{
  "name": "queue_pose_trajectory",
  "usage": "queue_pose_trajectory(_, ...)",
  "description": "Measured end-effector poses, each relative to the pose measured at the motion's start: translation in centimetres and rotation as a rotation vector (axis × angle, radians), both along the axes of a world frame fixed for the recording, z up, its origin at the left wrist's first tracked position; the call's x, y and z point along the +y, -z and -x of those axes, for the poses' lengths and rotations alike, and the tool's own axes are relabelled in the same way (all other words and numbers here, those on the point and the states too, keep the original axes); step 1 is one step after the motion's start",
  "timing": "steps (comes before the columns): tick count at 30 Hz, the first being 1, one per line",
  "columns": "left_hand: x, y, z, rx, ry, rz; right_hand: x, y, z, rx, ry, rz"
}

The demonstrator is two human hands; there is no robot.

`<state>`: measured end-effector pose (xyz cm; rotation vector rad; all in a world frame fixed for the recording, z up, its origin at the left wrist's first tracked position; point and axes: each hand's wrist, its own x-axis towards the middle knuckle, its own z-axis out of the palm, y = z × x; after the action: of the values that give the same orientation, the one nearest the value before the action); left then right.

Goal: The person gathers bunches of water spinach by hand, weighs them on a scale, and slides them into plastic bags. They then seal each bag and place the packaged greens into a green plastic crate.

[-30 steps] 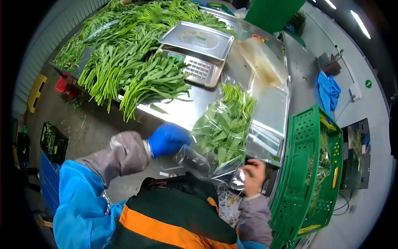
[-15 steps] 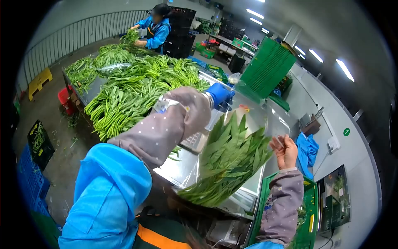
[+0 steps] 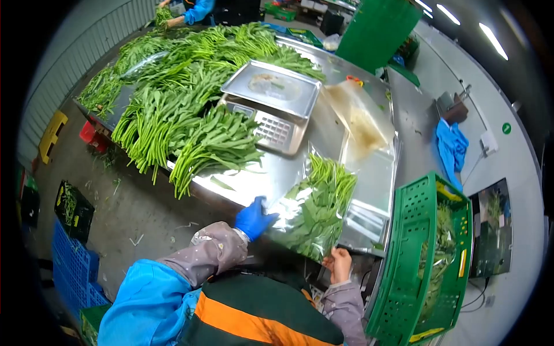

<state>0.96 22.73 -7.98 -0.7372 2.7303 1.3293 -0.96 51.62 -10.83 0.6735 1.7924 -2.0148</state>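
A clear plastic bag of leafy greens (image 3: 320,210) lies at the near edge of the metal table, its stems pointing away from me. My left hand (image 3: 254,219), in a blue glove, is at the bag's left near corner, and its fingers look closed on the film. My bare right hand (image 3: 339,265) pinches the near right corner of the bag. Beyond the bag stands a weighing scale (image 3: 274,89) with a bare, stained pan. A large heap of long-stemmed greens (image 3: 196,98) covers the table to the left of the scale.
At my right stands a green crate (image 3: 404,259) with bagged greens inside. Flat plastic film (image 3: 360,118) lies right of the scale. A tall green crate (image 3: 378,34) is at the back. Across the table, a co-worker's hand (image 3: 175,22) handles greens. Blue crates (image 3: 72,259) sit on the floor left.
The bag of greens has come down and turned, now lying flat with stems away from me. My left hand has swung back from the table's far part to the bag. My view has tilted down.
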Motion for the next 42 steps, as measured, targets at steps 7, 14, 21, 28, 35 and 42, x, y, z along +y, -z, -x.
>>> queue_pose_trajectory(7, 3.4, -1.7, 1.2, 0.516, 0.854, 0.681, 0.4, -0.2, 1.6, -0.069, -0.026, 0.206)
queue_pose_trajectory(14, 5.0, -2.8, -0.7, 0.465, 0.889, 0.824, 0.0, -4.0, 1.2, -0.144, 0.027, 0.486)
queue_pose_trajectory(21, 3.8, -20.2, 8.0, 0.729, 0.979, 0.281, 2.5, -3.2, 3.2, 0.764, -0.258, -0.224)
queue_pose_trajectory(28, 6.8, -33.2, 17.6, 0.155, 1.286, 0.159, -1.4, -14.7, 3.9, 0.746, -0.157, 0.261)
queue_pose_trajectory(35, 6.8, -34.8, 21.1, 0.677, 0.923, 0.018, 16.4, -27.4, 7.9, 1.028, 0.643, -0.139)
queue_pose_trajectory(42, 6.6, -23.9, 19.3, 0.116, 1.175, 0.225, 34.2, -23.8, 12.8, 0.929, 0.959, -0.468)
